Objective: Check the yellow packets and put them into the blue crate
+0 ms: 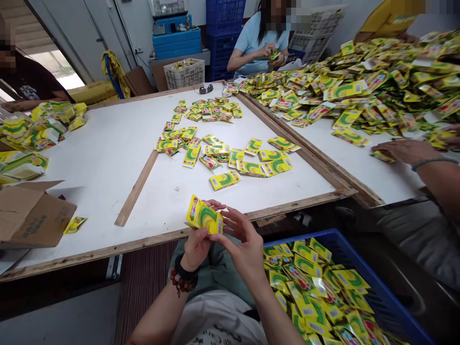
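Observation:
A small yellow carton (pixel 204 215) with green curved print and a barcode is held in front of me, just over the table's near edge. My left hand (pixel 196 249) grips it from below, thumb on the printed face and fingers behind. My right hand (pixel 246 247) is at the carton's barcode end, its thumb pressed to the lower corner and its fingers curved around behind. Another yellow carton (pixel 224 180) lies nearest on the white table (pixel 172 191), with several more scattered beyond it.
A blue crate (pixel 334 235) full of yellow packets stands at my right. Left are a cardboard box (pixel 39 215) and a small packet (pixel 75 224). Wooden strips (pixel 138 189) divide the table. A large carton heap (pixel 388 91) lies right. Co-workers sit around; one's hand (pixel 409 151) touches a carton.

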The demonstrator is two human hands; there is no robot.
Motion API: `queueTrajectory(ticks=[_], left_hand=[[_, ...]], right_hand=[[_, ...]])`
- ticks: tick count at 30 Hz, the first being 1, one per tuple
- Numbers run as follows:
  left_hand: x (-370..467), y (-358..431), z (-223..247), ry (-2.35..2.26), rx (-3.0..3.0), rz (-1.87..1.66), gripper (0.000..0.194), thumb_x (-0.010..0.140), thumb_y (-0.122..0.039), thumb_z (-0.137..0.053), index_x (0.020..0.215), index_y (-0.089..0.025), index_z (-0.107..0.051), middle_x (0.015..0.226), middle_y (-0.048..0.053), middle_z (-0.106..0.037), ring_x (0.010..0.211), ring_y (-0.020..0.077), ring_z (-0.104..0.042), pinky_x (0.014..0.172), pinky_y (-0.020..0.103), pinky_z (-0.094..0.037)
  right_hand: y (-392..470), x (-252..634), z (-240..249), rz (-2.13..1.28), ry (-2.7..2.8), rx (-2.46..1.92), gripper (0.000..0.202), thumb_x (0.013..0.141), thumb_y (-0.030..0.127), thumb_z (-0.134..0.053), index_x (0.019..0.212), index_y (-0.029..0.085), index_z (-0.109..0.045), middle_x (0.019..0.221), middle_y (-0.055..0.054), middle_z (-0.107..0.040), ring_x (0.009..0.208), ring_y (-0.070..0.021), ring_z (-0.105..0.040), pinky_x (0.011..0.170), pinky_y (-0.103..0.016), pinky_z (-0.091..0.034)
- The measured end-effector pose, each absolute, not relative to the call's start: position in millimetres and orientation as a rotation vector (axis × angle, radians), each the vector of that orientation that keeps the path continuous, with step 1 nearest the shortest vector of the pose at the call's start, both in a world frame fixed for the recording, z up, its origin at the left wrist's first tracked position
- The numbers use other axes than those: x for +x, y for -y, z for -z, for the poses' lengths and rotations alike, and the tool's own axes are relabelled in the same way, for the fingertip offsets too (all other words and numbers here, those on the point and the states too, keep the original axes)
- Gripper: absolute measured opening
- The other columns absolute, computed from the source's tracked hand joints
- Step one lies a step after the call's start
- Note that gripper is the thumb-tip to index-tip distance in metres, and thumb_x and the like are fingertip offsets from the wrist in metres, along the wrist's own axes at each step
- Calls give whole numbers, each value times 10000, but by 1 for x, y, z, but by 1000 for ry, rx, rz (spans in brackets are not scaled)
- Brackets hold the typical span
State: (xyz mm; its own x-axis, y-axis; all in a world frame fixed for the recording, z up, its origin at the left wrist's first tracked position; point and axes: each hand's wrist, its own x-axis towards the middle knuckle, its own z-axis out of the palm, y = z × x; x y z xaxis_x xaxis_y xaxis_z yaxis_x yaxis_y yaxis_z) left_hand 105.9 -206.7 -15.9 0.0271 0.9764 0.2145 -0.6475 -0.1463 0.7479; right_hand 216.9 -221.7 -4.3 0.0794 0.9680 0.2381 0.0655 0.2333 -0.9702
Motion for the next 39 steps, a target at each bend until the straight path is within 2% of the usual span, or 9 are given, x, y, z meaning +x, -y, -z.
queueTrajectory(ticks=[4,7,9,13,19,25,29,32,39], left_hand=[[97,202,26,-795,1168,-1335,513,846,-476,-586,1275,-239,-435,1261,109,-549,1195,250,-516,1021,408,-424],[102,194,35,-1064,1285,-1342,728,811,-417,-667,1397,-262,-264,1220,99,-575,1081,216,-583,920,364,-487],[108,189,42,-1247,1362,-1423,786,764,-416,-715,1397,-256,-277,1220,101,-573,1065,227,-594,877,353,-504],[118,188,59,-1488,1640,-1589,714,763,-412,-705,1350,-232,-342,1291,132,-524,1120,261,-570,891,382,-491],[121,185,76,-1435,1997,-1752,396,815,-348,-616,1135,-229,-417,891,11,-547,738,162,-576,627,275,-474],[124,185,84,-1352,2111,-1686,592,843,-298,-530,1338,-180,-229,1209,150,-468,1079,248,-536,842,390,-482],[126,189,79,-1347,2061,-1418,511,854,-265,-497,1310,-178,-284,1150,135,-507,1005,249,-562,829,394,-484],[127,189,73,-1332,1984,-1337,484,851,-268,-488,1285,-173,-294,1129,133,-516,987,256,-566,812,398,-482],[128,186,80,-1343,1892,-1439,480,845,-288,-501,1272,-181,-310,1075,114,-524,924,239,-569,776,385,-484]], right_hand=[[207,229,8,-1419,1122,-982,480,650,314,-820,1108,239,-700,1218,-77,-673,1144,-285,-613,986,-459,-496],[204,231,17,-1553,977,-907,507,684,299,-789,1176,287,-666,1281,-47,-630,1249,-276,-528,1085,-491,-372],[205,227,24,-1567,824,-858,516,695,329,-770,1197,306,-652,1242,-39,-658,1218,-275,-557,1093,-499,-354],[202,219,31,-1481,752,-911,385,748,444,-710,1081,253,-726,1153,-54,-707,1148,-289,-605,1083,-496,-369],[191,219,23,-1309,1024,-1099,427,767,401,-673,1152,218,-692,1122,-52,-718,1054,-296,-655,953,-475,-502],[199,223,4,-857,1626,-1079,364,814,248,-607,1170,247,-683,1225,-47,-661,1149,-259,-616,1008,-395,-478],[198,223,3,-690,1588,-1249,279,842,306,-603,1077,228,-732,1015,-62,-749,782,-238,-733,729,-345,-595],[192,224,6,-792,1448,-1357,301,841,348,-603,1075,205,-729,957,-54,-756,576,-209,-701,573,-341,-592],[195,225,12,-746,1691,-1144,339,871,262,-590,1204,262,-652,1201,-39,-673,1091,-252,-652,961,-404,-523]])
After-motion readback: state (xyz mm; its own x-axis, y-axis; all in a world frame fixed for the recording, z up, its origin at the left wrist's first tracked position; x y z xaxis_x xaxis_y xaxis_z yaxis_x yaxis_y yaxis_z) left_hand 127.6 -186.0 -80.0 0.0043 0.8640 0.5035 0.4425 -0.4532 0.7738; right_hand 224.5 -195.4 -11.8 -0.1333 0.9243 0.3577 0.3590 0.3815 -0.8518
